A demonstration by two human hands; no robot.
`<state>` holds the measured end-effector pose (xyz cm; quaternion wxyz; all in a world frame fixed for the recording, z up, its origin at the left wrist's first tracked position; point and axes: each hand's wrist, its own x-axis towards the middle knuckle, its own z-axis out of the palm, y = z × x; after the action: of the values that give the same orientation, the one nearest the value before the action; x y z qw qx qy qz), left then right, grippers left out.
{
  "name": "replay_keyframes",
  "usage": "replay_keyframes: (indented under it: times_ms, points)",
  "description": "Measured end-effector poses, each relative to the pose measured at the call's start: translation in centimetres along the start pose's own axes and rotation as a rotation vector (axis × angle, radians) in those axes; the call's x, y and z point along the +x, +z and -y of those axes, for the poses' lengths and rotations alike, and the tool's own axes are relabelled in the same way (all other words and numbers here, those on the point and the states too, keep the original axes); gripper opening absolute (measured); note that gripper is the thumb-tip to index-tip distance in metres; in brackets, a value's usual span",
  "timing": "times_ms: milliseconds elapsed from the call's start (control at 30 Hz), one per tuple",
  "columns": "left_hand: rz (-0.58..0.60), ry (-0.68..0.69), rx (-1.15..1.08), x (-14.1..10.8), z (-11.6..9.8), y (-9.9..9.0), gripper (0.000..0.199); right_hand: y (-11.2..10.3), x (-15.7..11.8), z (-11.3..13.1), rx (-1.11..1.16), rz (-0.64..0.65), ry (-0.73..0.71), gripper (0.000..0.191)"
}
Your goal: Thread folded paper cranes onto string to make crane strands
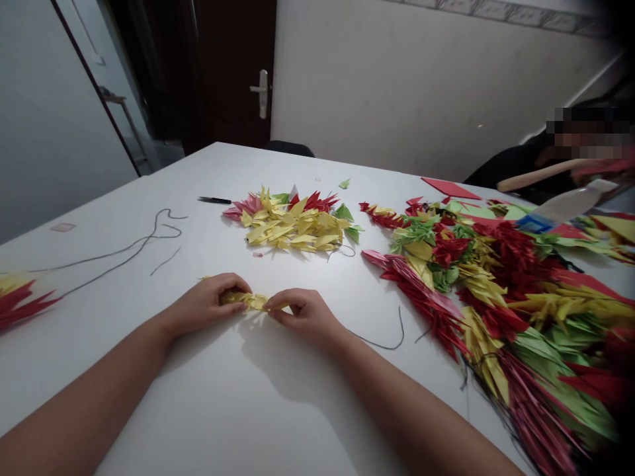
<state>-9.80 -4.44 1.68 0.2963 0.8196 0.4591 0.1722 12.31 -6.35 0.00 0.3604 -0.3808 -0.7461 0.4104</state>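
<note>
A white table (208, 165) is being worked at, with long masses of strung red, green and yellow folded paper (496, 304) banked to the right, apparently leaving room for the hands. A loose folded-paper heap (292, 225) is kept within reach ahead. At the table's near side, a yellow folded-paper strip (245, 301) is pinched between the pressed-together fingers (233, 289) of the left hand (206, 305) and right hand (305, 316), held taut, it seems, for steadying.

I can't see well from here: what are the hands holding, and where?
The left hand and right hand pinch a yellow folded-paper piece at its two ends.
</note>
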Motion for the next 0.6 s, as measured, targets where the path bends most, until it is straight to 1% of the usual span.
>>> replay_keyframes:
  times_ms: [200,300,433,600]
  points:
    - [0.007,0.002,-0.012,0.0,0.0,-0.1,0.028,-0.7,0.1,0.4,-0.025,0.145,0.069,0.03]
    - [0.003,-0.016,-0.011,0.0,0.1,-0.1,0.027,-1.1,0.3,0.7,-0.024,0.209,0.09,0.033]
    - [0.01,-0.025,0.001,0.0,0.4,-0.2,0.027,-1.4,0.4,1.0,-0.02,0.242,0.128,0.036]
    - [0.03,0.03,0.011,0.1,0.5,-0.1,0.026,-1.4,0.5,0.9,-0.009,0.281,0.14,0.045]
